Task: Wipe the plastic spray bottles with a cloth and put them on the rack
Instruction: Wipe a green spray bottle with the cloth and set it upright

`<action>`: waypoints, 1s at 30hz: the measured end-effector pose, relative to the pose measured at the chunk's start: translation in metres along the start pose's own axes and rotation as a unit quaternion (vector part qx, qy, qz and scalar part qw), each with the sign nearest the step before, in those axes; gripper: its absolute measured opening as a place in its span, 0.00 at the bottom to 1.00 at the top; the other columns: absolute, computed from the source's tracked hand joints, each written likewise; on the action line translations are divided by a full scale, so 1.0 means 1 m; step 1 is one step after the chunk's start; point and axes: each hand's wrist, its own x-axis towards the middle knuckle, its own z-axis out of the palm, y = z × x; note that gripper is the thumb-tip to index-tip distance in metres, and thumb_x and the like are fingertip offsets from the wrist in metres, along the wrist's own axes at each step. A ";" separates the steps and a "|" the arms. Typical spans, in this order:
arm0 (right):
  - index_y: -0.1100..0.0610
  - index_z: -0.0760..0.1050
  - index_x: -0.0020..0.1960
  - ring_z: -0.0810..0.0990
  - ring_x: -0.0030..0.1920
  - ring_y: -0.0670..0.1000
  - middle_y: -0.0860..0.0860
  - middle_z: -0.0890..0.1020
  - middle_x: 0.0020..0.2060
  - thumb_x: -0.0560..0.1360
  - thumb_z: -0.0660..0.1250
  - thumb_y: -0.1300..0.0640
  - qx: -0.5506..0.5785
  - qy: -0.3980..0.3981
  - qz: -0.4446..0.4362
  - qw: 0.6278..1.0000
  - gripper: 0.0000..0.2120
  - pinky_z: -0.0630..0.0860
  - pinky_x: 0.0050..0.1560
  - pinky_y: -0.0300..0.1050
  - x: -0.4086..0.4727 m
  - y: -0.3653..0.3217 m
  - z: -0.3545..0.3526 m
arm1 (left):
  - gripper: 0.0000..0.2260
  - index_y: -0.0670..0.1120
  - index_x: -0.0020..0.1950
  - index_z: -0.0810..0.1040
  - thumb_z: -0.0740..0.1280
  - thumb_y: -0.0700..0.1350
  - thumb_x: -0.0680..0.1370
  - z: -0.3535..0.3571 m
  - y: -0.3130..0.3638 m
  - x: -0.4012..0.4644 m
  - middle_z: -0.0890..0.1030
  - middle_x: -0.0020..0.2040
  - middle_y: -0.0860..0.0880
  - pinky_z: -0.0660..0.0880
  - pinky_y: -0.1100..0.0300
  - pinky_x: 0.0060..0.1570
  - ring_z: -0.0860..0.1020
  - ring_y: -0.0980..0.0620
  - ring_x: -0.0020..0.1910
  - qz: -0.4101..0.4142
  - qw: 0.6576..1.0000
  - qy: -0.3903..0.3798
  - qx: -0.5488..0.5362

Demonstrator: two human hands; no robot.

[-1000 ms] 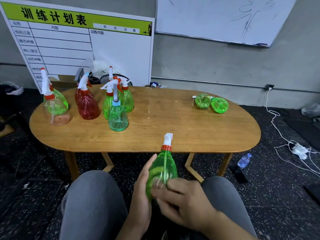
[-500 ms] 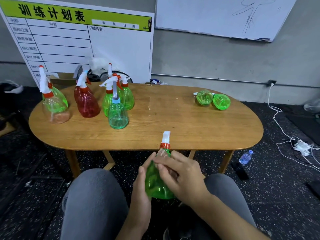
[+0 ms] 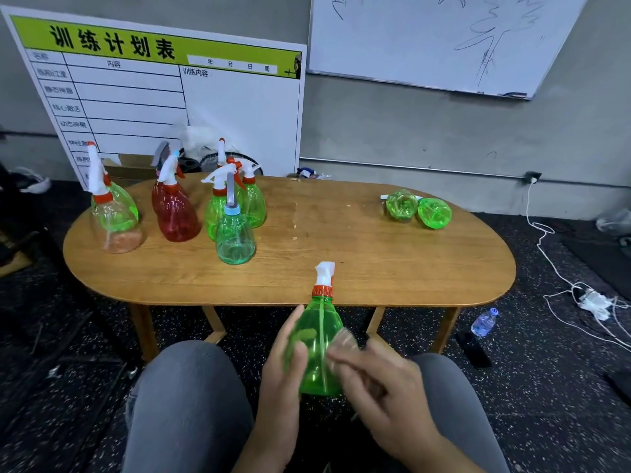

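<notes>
I hold a green spray bottle [image 3: 316,336] with a red collar and white trigger upright over my lap, just in front of the table edge. My left hand [image 3: 283,380] grips its left side, fingers curled round the body. My right hand [image 3: 382,394], blurred by motion, presses a small pale wipe [image 3: 345,340] against the bottle's right side. Several spray bottles stand at the table's left: a teal one [image 3: 235,237], a red one [image 3: 176,213] and a clear one [image 3: 114,216]. Two green bottles [image 3: 401,204] [image 3: 434,213] lie on their sides at the far right.
The oval wooden table [image 3: 341,240] stands in front of my knees [image 3: 191,404]. On the floor to the right lie a small water bottle [image 3: 483,323], a dark phone [image 3: 474,349] and white cables [image 3: 587,298]. Whiteboards lean on the wall behind.
My right hand slid up from the bottle's body to its neck, then back down to its right side. The bottle stayed in my left hand.
</notes>
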 end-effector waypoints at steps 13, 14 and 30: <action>0.49 0.86 0.58 0.83 0.45 0.50 0.45 0.84 0.45 0.81 0.68 0.56 0.092 0.111 0.140 0.980 0.10 0.77 0.47 0.41 0.049 0.017 0.006 | 0.26 0.68 0.75 0.74 0.69 0.63 0.75 0.000 -0.020 0.007 0.80 0.73 0.50 0.72 0.34 0.72 0.79 0.45 0.72 0.000 1.000 -0.025 -0.003; 0.50 0.86 0.58 0.83 0.46 0.50 0.45 0.85 0.46 0.81 0.68 0.56 0.094 0.102 0.142 0.980 0.10 0.77 0.48 0.40 0.052 0.017 0.007 | 0.26 0.68 0.74 0.74 0.68 0.63 0.75 0.000 -0.021 0.008 0.80 0.73 0.50 0.72 0.34 0.72 0.79 0.45 0.72 0.000 1.000 -0.030 0.000; 0.52 0.86 0.59 0.75 0.38 0.45 0.46 0.77 0.43 0.79 0.73 0.58 -0.117 -0.125 -0.169 0.971 0.09 0.69 0.46 0.30 0.003 -0.002 0.005 | 0.24 0.54 0.79 0.72 0.59 0.52 0.82 -0.001 -0.017 0.003 0.83 0.69 0.44 0.75 0.45 0.65 0.82 0.41 0.67 0.000 0.999 -0.015 -0.050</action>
